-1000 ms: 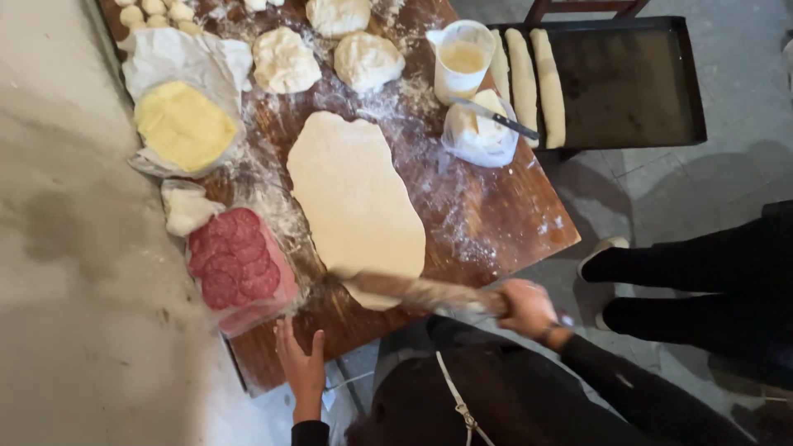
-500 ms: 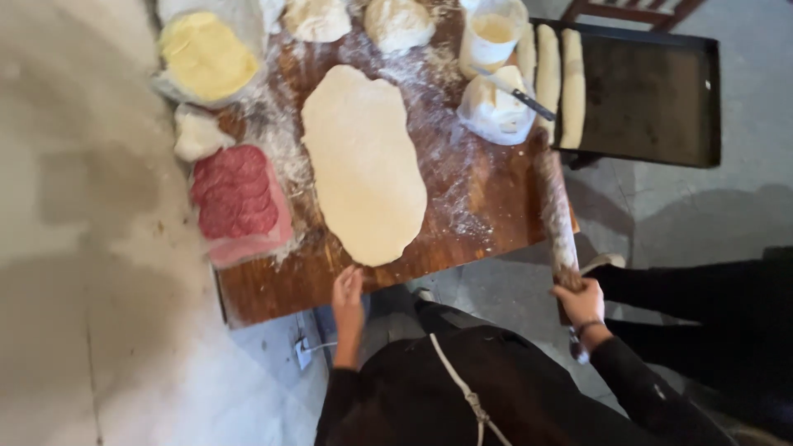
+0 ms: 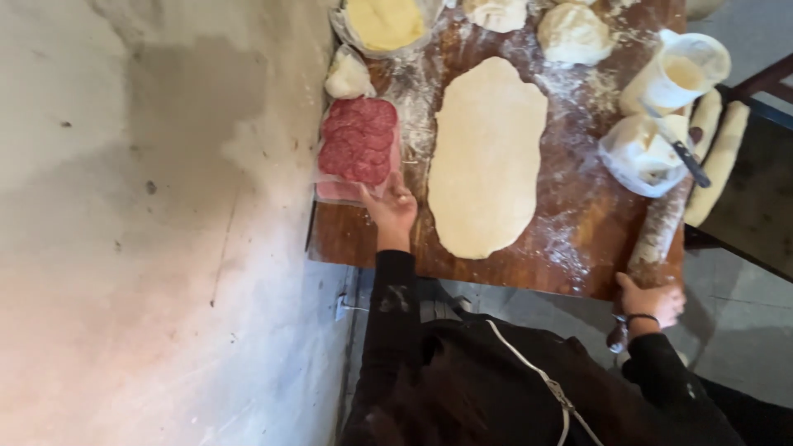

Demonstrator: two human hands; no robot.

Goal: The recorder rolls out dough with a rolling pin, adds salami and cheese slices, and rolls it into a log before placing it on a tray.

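A flat oval sheet of rolled dough [image 3: 486, 157] lies on the floured wooden table [image 3: 570, 239]. My left hand [image 3: 391, 206] reaches over the table's near edge and touches the front of a clear tray of sliced red salami [image 3: 358, 142], fingers spread. My right hand [image 3: 652, 301] grips the near end of a floured wooden rolling pin [image 3: 658, 233], which lies along the table's right edge, pointing away from me.
A bag of yellow grated cheese [image 3: 384, 21], dough balls [image 3: 572, 33], a white cup [image 3: 677, 73] and a white tub with a knife [image 3: 646, 150] stand at the back. Rolled dough logs [image 3: 717, 161] lie on a dark tray at right. A pale wall runs along the left.
My left hand moved from the table's front edge up to the salami tray. My right hand carried the rolling pin from in front of me to the table's right edge.
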